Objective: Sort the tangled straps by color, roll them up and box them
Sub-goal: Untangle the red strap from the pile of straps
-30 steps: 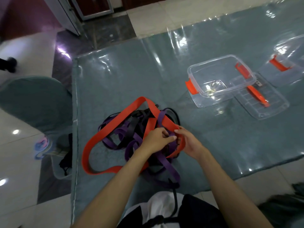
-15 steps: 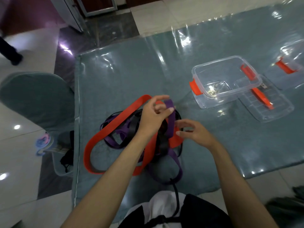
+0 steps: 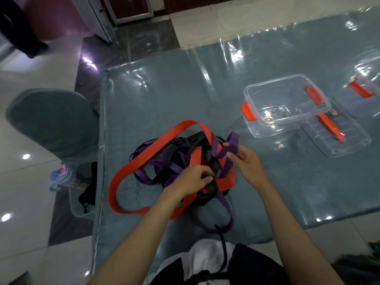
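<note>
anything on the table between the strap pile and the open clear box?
Nothing: in the head view only bare table cover separates the strap pile from the clear box.

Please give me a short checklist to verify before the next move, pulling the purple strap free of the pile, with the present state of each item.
1. Right hand holds the purple strap: ok.
2. Left hand pins the pile at the black strap: ok.
3. Purple strap free of the others: not ok; it crosses the red strap and the black one.
4. Free end of the purple strap found: cannot tell.
5. Box open and within view: ok.
6. Any strap sorted or rolled already: not ok; all lie in one pile.
</note>
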